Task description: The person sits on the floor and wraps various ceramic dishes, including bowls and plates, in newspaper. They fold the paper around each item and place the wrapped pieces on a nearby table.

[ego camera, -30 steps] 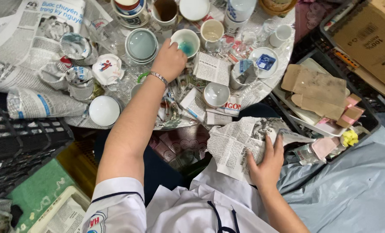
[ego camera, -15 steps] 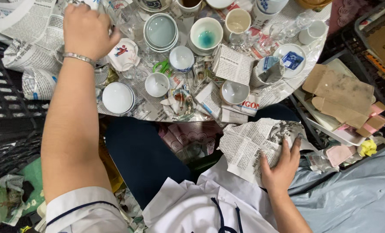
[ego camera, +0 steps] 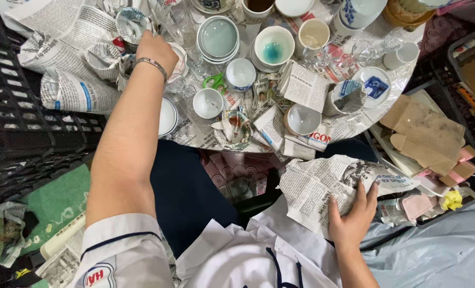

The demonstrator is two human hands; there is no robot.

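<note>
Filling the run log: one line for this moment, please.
left hand: on white ceramic saucer | right hand: pressing crumpled newspaper sheet | round table: crowded with cups

Left hand (ego camera: pixel 156 49) on cup (ego camera: pixel 177 60) at table (ego camera: pixel 402 80) far left, bowls (ego camera: pixel 218 38) just right of it, crate (ego camera: pixel 19 128) left of table, right hand (ego camera: pixel 354 220) on newspaper (ego camera: pixel 322 188) in lap, cardboard (ego camera: pixel 421 130) right of that.

White short-sleeved shirt (ego camera: pixel 232 261) with navy piping and sleeve badge; dark navy trousers (ego camera: pixel 192 197); silver bracelet (ego camera: pixel 151 64), left wrist.
</note>
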